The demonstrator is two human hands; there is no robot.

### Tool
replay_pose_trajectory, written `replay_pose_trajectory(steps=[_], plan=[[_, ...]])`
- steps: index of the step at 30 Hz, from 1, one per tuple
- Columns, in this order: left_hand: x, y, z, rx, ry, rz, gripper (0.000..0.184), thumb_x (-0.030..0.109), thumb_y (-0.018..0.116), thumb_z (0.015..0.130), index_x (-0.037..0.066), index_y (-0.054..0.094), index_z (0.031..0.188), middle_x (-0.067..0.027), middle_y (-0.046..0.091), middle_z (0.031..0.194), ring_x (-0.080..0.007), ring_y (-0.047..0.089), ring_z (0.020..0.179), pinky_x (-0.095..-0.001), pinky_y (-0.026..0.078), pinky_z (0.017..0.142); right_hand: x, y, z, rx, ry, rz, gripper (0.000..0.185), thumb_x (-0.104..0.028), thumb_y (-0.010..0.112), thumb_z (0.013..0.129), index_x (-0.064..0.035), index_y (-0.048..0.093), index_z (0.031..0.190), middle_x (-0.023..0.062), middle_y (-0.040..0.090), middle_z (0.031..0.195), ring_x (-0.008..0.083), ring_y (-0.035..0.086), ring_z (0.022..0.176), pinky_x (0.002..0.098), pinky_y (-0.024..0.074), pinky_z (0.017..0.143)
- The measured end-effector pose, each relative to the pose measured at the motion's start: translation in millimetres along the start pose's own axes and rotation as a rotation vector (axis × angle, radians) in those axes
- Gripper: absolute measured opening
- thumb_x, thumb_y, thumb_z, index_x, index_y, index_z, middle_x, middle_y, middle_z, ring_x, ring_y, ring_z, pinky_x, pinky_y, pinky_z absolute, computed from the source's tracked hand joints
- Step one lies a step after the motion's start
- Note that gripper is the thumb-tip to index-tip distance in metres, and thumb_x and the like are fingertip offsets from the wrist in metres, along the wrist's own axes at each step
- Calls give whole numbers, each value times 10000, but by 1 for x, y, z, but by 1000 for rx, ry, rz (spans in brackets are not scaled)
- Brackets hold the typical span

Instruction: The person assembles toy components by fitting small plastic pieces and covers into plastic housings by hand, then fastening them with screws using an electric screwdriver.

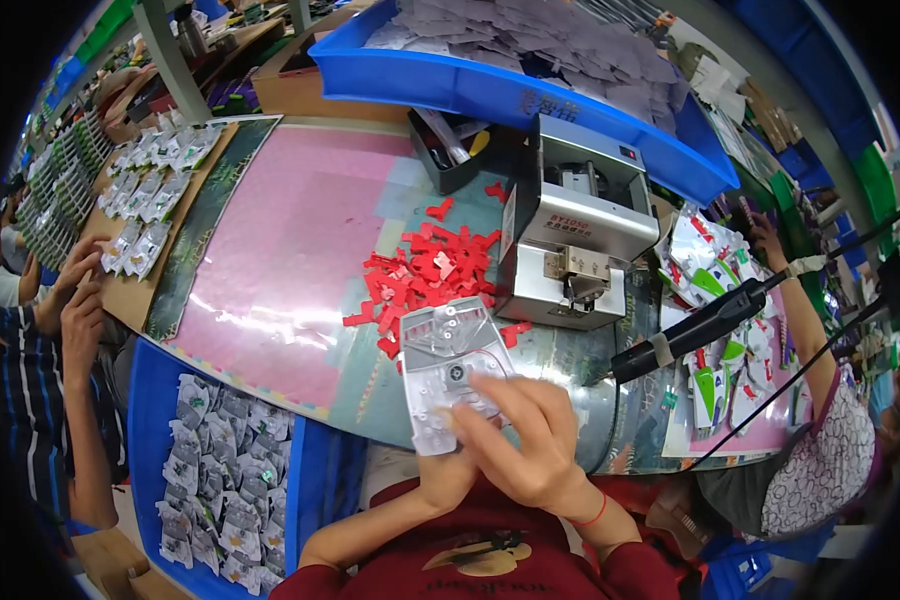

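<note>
At the far left, a co-worker's hands [82,268] are beside a brown board [128,290] carrying rows of white plastic assemblies [152,195], perhaps spaced so each can be picked singly. Nearer, a blue plastic bin [302,470] stands below the table edge, its white housings lying in rough rows, likely to stop them tangling.

On the pink-and-green table [280,220], a loose heap of small red plastic pieces [435,270] lies just beyond the work, seemingly for easy reach. In front of it, at the near edge, is the white plastic housing [432,385], its ribbed inside facing up. The left hand [448,480] holds it from below; its fingers are mostly hidden, but it appears to bear the weight and leave the top accessible. The right hand [530,440] is over the near part, thumb and forefinger bent close together; whether they pinch something small, I cannot tell.

To the right stand a silver metal machine [582,230] and a black cylindrical electric screwdriver [690,332], slanted above the table, probably to keep it handy.
</note>
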State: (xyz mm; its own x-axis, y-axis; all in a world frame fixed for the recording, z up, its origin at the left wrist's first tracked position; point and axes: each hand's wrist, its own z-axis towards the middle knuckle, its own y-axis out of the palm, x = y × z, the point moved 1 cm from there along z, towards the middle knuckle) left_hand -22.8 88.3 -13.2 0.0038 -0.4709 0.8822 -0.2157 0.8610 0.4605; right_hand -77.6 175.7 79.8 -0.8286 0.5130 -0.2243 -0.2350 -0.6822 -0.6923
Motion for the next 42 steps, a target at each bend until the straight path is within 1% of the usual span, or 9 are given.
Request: replay_pose_trajectory(steps=[4, 7, 10, 13, 16, 25, 31, 37, 42], plan=[[-14, -8, -8, -7, -17, -269, 197, 30, 498, 821, -7, 526, 1013, -90, 572, 944, -152, 564, 852, -261, 462, 734, 1, -13, -20, 4, -139, 137, 276, -168, 677, 647, -69, 636, 901, 57, 597, 888, 174, 556, 743, 274, 456, 615], [17, -5, -4, -11, -385, -364, 164, 27, 502, 818, 6, 539, 976, -69, 576, 911, -143, 568, 824, -272, 471, 700, 8, -7, -32, -17, -254, 292, 232, -196, 652, 700, -50, 627, 879, 49, 616, 799, 150, 593, 630, 216, 474, 519], [14, -12, 0, -346, -248, -682, 204, 10, 481, 821, 19, 519, 1021, -81, 577, 898, -158, 573, 804, -288, 477, 673, 11, -3, -42, -61, -235, 325, 237, -200, 648, 702, -35, 618, 871, 67, 618, 796, 169, 599, 641, 235, 485, 545], [22, -2, 2, -278, -310, -717, 252, -10, 460, 823, 20, 487, 1072, -100, 574, 923, -175, 578, 773, -292, 481, 645, 15, -6, -42, -53, -236, 399, 234, -193, 644, 709, -19, 614, 864, 81, 617, 791, 180, 604, 654, 241, 489, 550], [36, 18, 2, -31, -293, -532, 291, -25, 441, 824, 21, 450, 1111, -108, 565, 945, -181, 579, 765, -281, 483, 623, 18, -10, -39, -22, -217, 519, 220, -179, 642, 712, -6, 612, 844, 93, 615, 775, 188, 608, 657, 248, 491, 551], [34, 15, -1, -11, -268, -226, 344, -36, 536, 784, 5, 442, 1113, -87, 551, 984, -154, 557, 856, -279, 469, 690, 19, -6, -45, -92, -248, 496, 184, -136, 666, 685, -1, 616, 800, 96, 606, 767, 189, 601, 661, 252, 503, 571], [31, -1, 11, 120, -264, -292, 386, 84, 462, 802, -24, 388, 1166, -165, 554, 1007, -279, 587, 895, -358, 504, 689, 21, -8, -31, -121, -169, 601, 197, -93, 655, 683, 10, 614, 846, 101, 617, 811, 185, 610, 682, 271, 500, 539], [46, -22, 33, 179, -147, -271, 478, 96, 462, 767, -32, 355, 1215, -156, 560, 1049, -330, 591, 905, -360, 534, 617, 59, -8, -15, -148, 341, 190, 201, -25, 593, 735, -16, 600, 935, 101, 598, 757, 215, 600, 659, 301, 481, 552], [47, -18, 34, 162, -144, -348, 512, -7, 457, 743, -33, 292, 1227, -204, 511, 1076, -384, 589, 874, -424, 543, 646, 72, 30, -18, -329, 301, -197, 225, -58, 599, 725, -59, 577, 949, 77, 518, 735, 227, 556, 674, 330, 455, 541]])
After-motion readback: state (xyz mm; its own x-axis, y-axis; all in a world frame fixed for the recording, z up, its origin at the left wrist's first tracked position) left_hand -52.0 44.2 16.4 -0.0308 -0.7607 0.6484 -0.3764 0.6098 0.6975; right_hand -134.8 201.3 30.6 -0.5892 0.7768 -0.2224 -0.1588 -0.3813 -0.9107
